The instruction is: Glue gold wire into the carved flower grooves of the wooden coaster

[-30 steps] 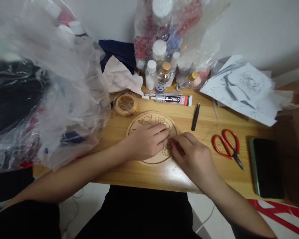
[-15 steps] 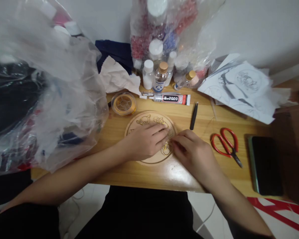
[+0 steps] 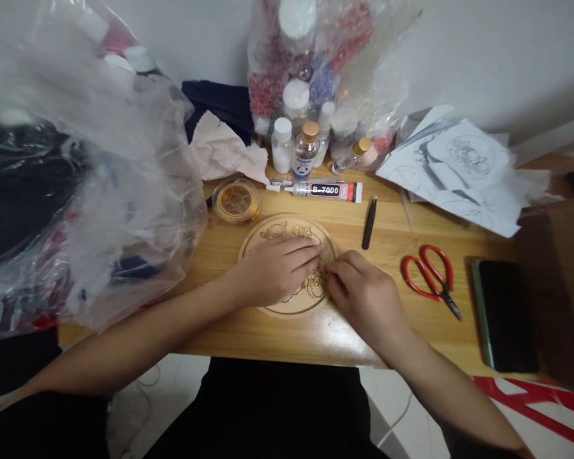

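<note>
A round wooden board [image 3: 272, 310] with gold wire shaped into flower-like outlines [image 3: 314, 280] lies on the table in front of me. My left hand [image 3: 280, 268] rests flat across its middle, fingers stretched to the right, covering much of the pattern. At the board's right edge, my right hand [image 3: 361, 287] is closed in a pinch beside the gold outlines. Whatever is between those fingertips is too small to make out. A spool of gold wire [image 3: 236, 201] lies behind the board on the left.
Behind the board lie a B-7000 glue tube [image 3: 328, 190] and black tweezers [image 3: 370, 223]. Red-handled pliers [image 3: 430, 274] and a phone [image 3: 506, 315] are to the right. Small bottles [image 3: 305, 153], sketched papers [image 3: 452, 169] and crumpled tissue [image 3: 224, 150] line the back. A large plastic bag [image 3: 138, 191] fills the left.
My right hand has shifted slightly left, its fingertips closer in over the board's right edge. The left hand stays on the board, nearly unmoved. The whole view has shifted a little.
</note>
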Motion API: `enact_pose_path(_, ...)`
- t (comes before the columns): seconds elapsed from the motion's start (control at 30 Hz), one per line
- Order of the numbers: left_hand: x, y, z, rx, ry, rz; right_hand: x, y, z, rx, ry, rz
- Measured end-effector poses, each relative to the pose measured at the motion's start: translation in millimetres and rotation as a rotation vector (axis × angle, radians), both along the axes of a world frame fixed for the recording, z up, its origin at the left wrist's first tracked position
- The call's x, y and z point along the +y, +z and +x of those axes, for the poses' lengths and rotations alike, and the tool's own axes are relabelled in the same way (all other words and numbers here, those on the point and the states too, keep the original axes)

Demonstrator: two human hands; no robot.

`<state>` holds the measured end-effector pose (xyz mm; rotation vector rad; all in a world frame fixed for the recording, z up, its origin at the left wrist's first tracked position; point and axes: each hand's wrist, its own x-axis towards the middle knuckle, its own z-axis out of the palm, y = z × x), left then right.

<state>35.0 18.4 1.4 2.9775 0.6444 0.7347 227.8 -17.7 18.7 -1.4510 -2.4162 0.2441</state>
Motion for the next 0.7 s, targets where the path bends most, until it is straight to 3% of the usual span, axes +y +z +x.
enact_pose_path(0.2,-5.0,2.9,1.4,0.046,0.028,-0.044,-2.2,-1.5,-1.4,-0.083,0.016,0.054)
enact_pose_path(0.4,-23.1,5.9,10.4,0.167,0.159,-0.059,-4.1,-0.4,-2.8,-0.135,0.032,0.071)
enact_pose_path(0.7,-28.0,3.0,13.5,0.209,0.188,0.032,0.5,2.8,0.9,-0.049,0.005,0.022)
